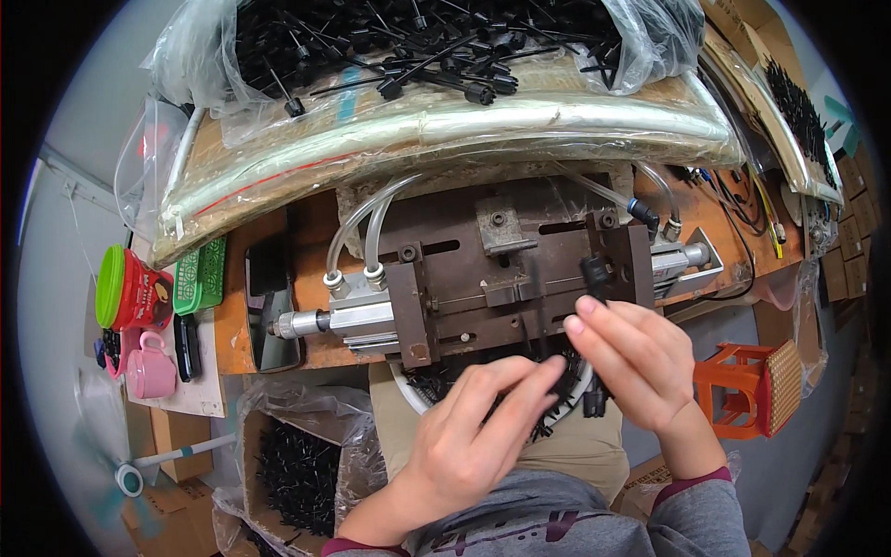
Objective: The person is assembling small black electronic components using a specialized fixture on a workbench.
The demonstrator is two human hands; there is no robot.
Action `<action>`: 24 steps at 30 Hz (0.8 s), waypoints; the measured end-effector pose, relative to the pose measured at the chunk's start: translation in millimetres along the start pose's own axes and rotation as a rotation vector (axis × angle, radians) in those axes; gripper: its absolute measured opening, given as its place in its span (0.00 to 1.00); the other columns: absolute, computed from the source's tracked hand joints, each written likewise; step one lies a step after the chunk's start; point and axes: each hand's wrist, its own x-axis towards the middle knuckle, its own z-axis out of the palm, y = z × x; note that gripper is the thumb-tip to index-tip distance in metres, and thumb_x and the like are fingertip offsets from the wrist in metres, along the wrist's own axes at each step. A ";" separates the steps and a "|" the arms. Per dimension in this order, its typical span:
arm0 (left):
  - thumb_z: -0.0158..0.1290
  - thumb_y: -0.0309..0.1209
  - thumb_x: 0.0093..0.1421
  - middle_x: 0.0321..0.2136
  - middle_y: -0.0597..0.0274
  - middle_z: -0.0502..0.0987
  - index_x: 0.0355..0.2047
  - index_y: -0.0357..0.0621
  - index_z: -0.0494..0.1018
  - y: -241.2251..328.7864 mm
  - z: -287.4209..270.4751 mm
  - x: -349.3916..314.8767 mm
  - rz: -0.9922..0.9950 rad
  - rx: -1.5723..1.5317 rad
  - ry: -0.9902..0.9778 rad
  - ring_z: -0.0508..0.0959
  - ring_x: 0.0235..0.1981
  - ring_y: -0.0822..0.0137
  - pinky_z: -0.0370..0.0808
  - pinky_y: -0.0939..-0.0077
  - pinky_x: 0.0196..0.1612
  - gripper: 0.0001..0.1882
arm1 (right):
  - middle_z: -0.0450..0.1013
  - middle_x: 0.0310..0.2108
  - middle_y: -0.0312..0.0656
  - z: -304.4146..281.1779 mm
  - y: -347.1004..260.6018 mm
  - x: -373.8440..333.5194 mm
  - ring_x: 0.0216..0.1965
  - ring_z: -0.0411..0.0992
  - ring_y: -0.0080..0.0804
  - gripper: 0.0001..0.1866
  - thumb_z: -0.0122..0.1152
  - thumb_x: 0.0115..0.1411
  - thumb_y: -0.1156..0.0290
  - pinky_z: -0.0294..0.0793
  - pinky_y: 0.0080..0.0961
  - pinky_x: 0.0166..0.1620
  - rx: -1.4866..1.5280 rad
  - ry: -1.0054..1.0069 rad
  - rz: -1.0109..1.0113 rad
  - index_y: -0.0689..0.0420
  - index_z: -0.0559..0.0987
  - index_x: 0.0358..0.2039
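My right hand [636, 357] holds a small black plastic part [595, 276] up against the right block of a rusty metal press fixture [506, 278]; another black piece [594, 401] hangs below the palm. My left hand [483, 427] reaches into a white bowl [408, 388] of thin black pin-like parts [557, 367] on my lap, fingers pinched around one or more of them. The fixture has silver air cylinders [357, 317] on the left and right, fed by clear hoses [371, 223].
A clear bag heaped with black pin parts [418, 46] lies at the back of the wooden bench [306, 232]. A bagged box of more black parts [297, 473] stands lower left. A red can, pink cup [148, 367], green basket and phone sit left; an orange stool [747, 385] stands right.
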 end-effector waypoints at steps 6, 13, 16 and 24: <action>0.65 0.23 0.50 0.51 0.50 0.78 0.42 0.37 0.80 -20.9 15.6 1.2 0.107 0.384 -0.049 0.82 0.36 0.60 0.80 0.70 0.41 0.17 | 0.79 0.42 0.51 2.9 0.4 -6.9 0.33 0.78 0.39 0.17 0.66 0.47 0.78 0.82 0.27 0.34 -0.041 0.092 0.079 0.69 0.83 0.41; 0.65 0.27 0.51 0.51 0.49 0.80 0.39 0.38 0.80 -16.0 12.4 11.0 0.064 0.451 -0.150 0.82 0.27 0.64 0.79 0.76 0.33 0.14 | 0.79 0.40 0.52 -5.5 5.3 -12.8 0.31 0.78 0.39 0.15 0.67 0.46 0.77 0.80 0.27 0.32 -0.017 0.066 0.058 0.68 0.82 0.36; 0.67 0.26 0.50 0.49 0.50 0.80 0.40 0.37 0.81 -13.3 3.9 14.2 -0.005 0.303 -0.150 0.82 0.28 0.65 0.80 0.75 0.34 0.16 | 0.79 0.39 0.52 -8.6 6.1 -14.5 0.30 0.78 0.39 0.15 0.68 0.44 0.76 0.80 0.27 0.31 -0.041 0.017 0.040 0.69 0.83 0.35; 0.71 0.22 0.45 0.36 0.55 0.83 0.40 0.38 0.83 -0.4 -2.3 6.4 -0.054 -0.254 0.022 0.83 0.36 0.62 0.81 0.73 0.39 0.19 | 0.79 0.41 0.53 -2.3 -3.3 -4.0 0.36 0.80 0.42 0.15 0.65 0.48 0.76 0.84 0.34 0.40 0.026 -0.010 0.044 0.69 0.83 0.37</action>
